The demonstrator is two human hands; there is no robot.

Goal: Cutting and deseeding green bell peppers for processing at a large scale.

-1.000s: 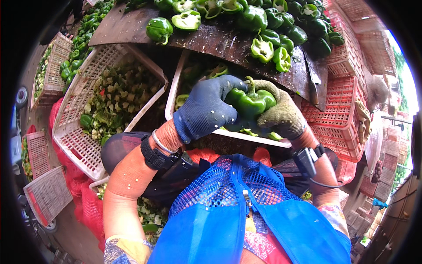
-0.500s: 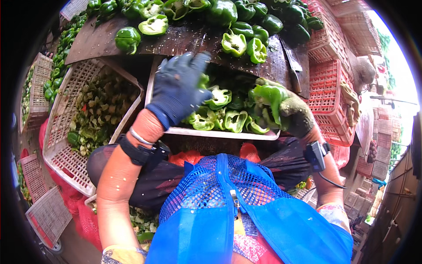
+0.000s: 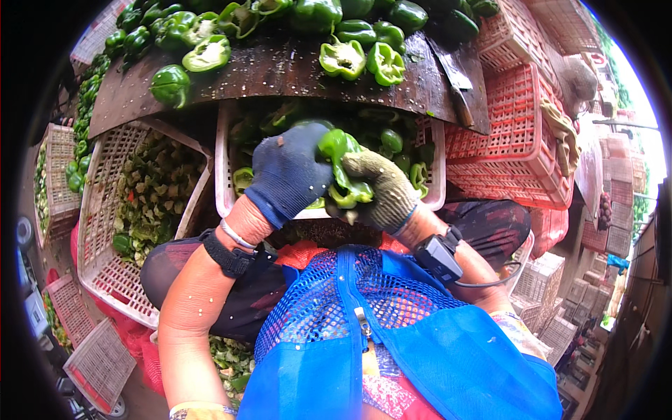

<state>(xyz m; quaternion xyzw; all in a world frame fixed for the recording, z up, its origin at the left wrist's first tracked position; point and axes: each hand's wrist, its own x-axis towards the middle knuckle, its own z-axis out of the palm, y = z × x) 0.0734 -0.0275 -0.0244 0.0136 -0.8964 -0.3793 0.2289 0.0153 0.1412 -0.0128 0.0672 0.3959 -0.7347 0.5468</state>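
My left hand [image 3: 290, 164], in a dark blue glove, is closed against a piece of green bell pepper [image 3: 344, 168]. From the other side my right hand [image 3: 381, 189], in a greenish knitted glove, grips the same piece, its fingers wrapped round it. Both hands are together above the near edge of a white plastic crate [image 3: 222, 161] that holds more cut peppers. Beyond it, on a dark wooden board [image 3: 266, 73], lie a whole green pepper [image 3: 170, 85] and pepper halves [image 3: 343, 59]. My left fingertips are partly hidden.
To the left a white crate [image 3: 94, 203] holds pepper cores and scraps. A knife [image 3: 455, 84] rests at the board's right end. Red crates [image 3: 514, 140] stand on the right, with a glove [image 3: 558, 129] over one rim. A pile of whole peppers [image 3: 315, 14] covers the board's far side.
My left hand has come down and in to meet my right hand. The right hand has moved left with pepper in its grip. Fewer cut pieces show at the crate's near edge.
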